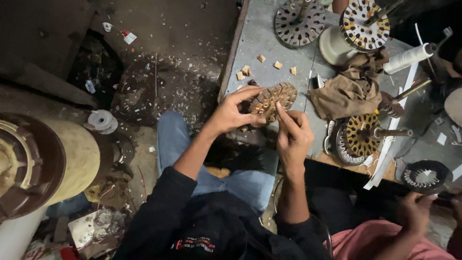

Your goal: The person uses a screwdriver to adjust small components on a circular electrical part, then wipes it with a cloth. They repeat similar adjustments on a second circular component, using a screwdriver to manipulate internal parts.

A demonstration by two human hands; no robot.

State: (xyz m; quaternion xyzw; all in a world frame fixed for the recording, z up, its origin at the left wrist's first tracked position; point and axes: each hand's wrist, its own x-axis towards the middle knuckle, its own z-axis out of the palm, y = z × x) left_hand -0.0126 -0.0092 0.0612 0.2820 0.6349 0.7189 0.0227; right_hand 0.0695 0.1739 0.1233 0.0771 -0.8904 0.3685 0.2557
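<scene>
Left hand (231, 113) grips the slotted motor core (272, 100) at the near left edge of the surface (269, 43); right hand (292, 132) pinches at its rim. Best kept steady, I judge. Rightward: brown cloth (349, 89), wound cores, a co-worker's hand (414, 212); littered floor (163, 72) left

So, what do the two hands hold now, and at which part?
Both hands hold one round slotted metal core. The left hand grips its left rim; the right hand touches its lower edge with a raised finger.
</scene>
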